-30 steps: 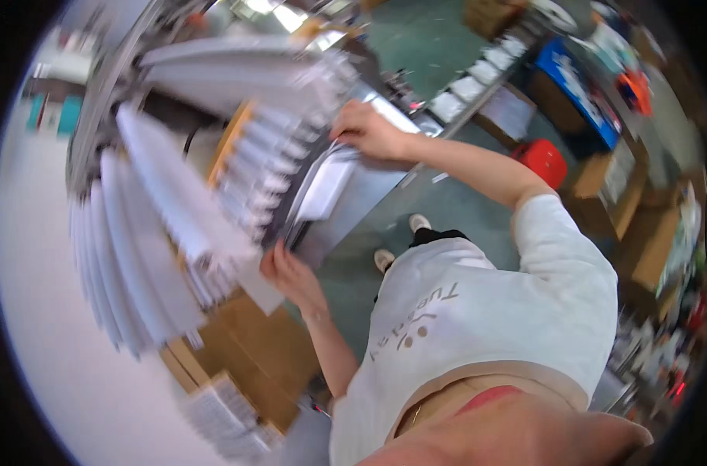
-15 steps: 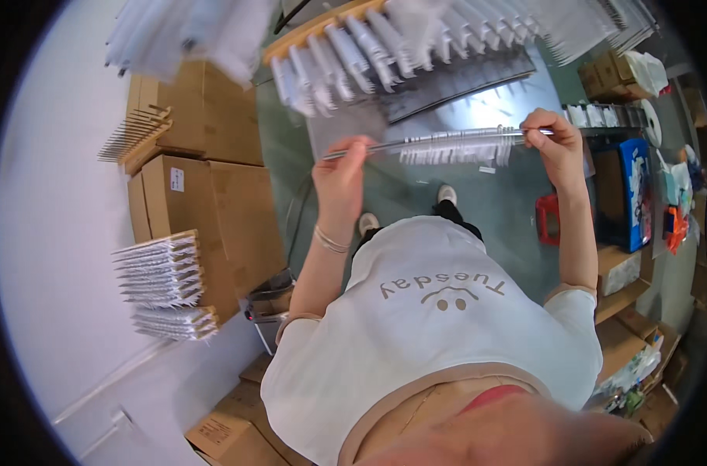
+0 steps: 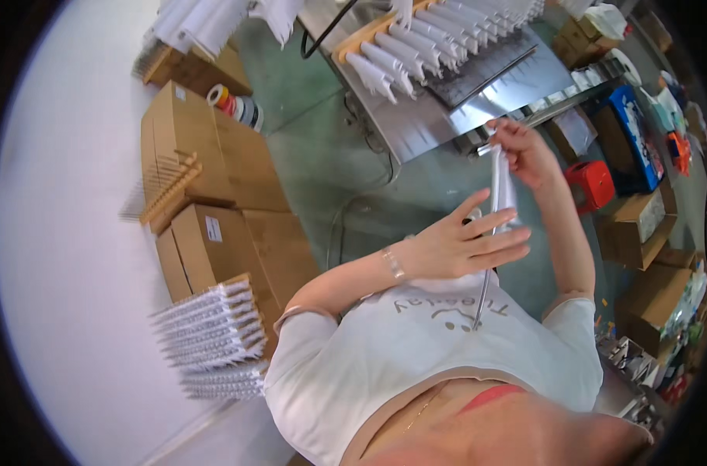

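Observation:
A thin metal rod (image 3: 483, 299) stands steeply in front of my shirt, its lower end near my chest. White thin pieces (image 3: 506, 186) are bunched along its upper part. At the top end, my right hand (image 3: 527, 155) is closed with its fingertips on the rod. My left hand (image 3: 470, 242) lies across the middle of the rod with its fingers stretched out and apart, beside the white pieces. Whether its palm or thumb touches the rod is hidden.
Ahead is a metal table (image 3: 416, 136) bearing a wooden rack of white sleeves (image 3: 416, 50). Cardboard boxes (image 3: 221, 248) with spiked wooden racks (image 3: 171, 190) and stacked white-loaded racks (image 3: 214, 326) stand left. A red stool (image 3: 590, 186) and a blue box (image 3: 633, 140) are right.
The rod has swung from level to steep and come nearer my body. My left hand has left the rod's left end and opened across its middle. The view has turned, showing more table.

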The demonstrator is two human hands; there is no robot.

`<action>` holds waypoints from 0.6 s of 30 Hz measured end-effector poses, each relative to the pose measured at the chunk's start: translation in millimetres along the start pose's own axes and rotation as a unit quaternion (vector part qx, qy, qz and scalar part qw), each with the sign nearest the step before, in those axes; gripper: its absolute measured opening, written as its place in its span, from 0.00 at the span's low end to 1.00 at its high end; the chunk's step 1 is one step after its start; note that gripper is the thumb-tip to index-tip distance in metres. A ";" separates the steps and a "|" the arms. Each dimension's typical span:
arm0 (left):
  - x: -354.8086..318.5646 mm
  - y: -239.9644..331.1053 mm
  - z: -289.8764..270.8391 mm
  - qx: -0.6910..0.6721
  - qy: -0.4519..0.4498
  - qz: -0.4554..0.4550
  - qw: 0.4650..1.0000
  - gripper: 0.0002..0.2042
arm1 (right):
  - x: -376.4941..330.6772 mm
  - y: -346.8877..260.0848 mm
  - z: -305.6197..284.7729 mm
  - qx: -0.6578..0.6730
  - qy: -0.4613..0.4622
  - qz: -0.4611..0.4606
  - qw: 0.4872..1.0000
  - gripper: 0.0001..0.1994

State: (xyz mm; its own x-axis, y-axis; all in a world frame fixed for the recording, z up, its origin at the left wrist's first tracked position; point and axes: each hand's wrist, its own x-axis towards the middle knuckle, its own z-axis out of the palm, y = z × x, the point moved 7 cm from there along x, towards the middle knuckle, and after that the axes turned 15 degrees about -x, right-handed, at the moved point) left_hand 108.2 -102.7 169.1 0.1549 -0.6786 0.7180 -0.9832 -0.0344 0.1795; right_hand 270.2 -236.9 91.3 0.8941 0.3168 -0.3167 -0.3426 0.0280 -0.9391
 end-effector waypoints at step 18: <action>-79.7 -165.2 -25.5 -0.582 0.401 -0.505 0.495 0.07 | 11.6 -11.4 97.1 0.067 0.047 -0.018 0.996 0.17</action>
State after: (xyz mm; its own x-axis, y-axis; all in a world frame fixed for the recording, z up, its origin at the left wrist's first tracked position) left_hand 260.7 -24.2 99.3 0.9583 -0.2214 -0.1804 0.2851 0.7044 0.6500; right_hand 256.4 -141.5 111.3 0.9272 0.2230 -0.3008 -0.3402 0.1662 -0.9255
